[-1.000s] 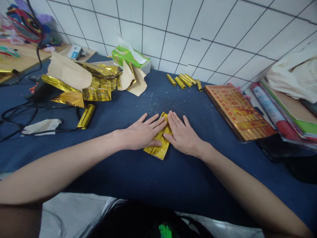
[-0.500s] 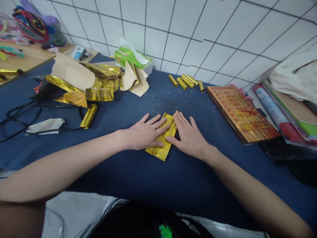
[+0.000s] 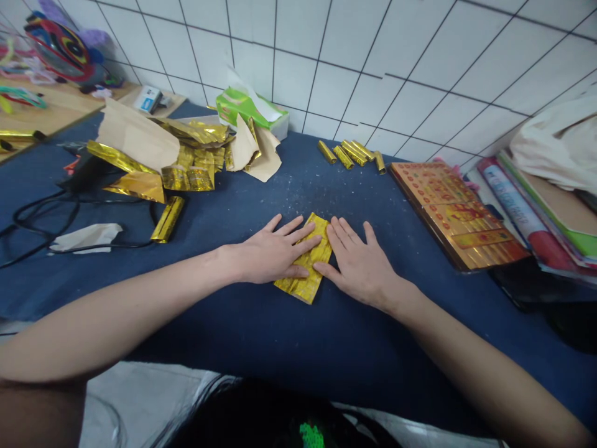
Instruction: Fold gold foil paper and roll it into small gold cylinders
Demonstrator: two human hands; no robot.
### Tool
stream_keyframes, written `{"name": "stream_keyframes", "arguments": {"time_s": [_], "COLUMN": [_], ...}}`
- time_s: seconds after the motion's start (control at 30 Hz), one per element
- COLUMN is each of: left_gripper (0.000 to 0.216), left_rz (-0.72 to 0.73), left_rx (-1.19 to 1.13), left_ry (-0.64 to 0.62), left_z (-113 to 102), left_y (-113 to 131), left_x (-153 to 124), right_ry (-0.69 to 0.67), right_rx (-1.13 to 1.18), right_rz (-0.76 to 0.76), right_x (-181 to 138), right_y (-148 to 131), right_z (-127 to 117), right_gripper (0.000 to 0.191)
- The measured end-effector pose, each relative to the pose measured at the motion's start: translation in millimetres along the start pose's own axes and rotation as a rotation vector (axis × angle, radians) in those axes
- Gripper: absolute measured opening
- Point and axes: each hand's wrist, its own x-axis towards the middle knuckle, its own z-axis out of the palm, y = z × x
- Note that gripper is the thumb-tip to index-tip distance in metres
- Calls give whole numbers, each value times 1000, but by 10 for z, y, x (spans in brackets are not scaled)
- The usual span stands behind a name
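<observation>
A crinkled sheet of gold foil paper lies flat on the dark blue tabletop in front of me. My left hand rests across its left side with the fingers spread, covering part of it. Along its right edge lies my right hand, fingers stretched out and the thumb tip touching the foil or just over it. Neither hand grasps anything. Several small gold paper rolls lie beyond, close to the wall. A larger gold roll is on the left.
Torn brown and gold paper is heaped at the back left, before a green tissue pack. Black cables and a white scrap lie left. On the right are a stack of gold printed sheets and books.
My right hand has slid slightly down and to the right, uncovering more of the foil's right edge. My left hand stays in place.
</observation>
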Motion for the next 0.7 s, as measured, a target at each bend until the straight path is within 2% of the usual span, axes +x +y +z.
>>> {"name": "stream_keyframes", "arguments": {"time_s": [0.7], "left_gripper": [64], "left_rz": [-9], "left_rx": [-7], "left_ry": [-14], "left_z": [-24], "left_y": [19], "left_x": [-3], "right_ry": [10], "right_rx": [-61], "right_rz": [22], "right_x": [-15], "right_y": [-55], "right_z": [-72], "right_gripper": [72]}}
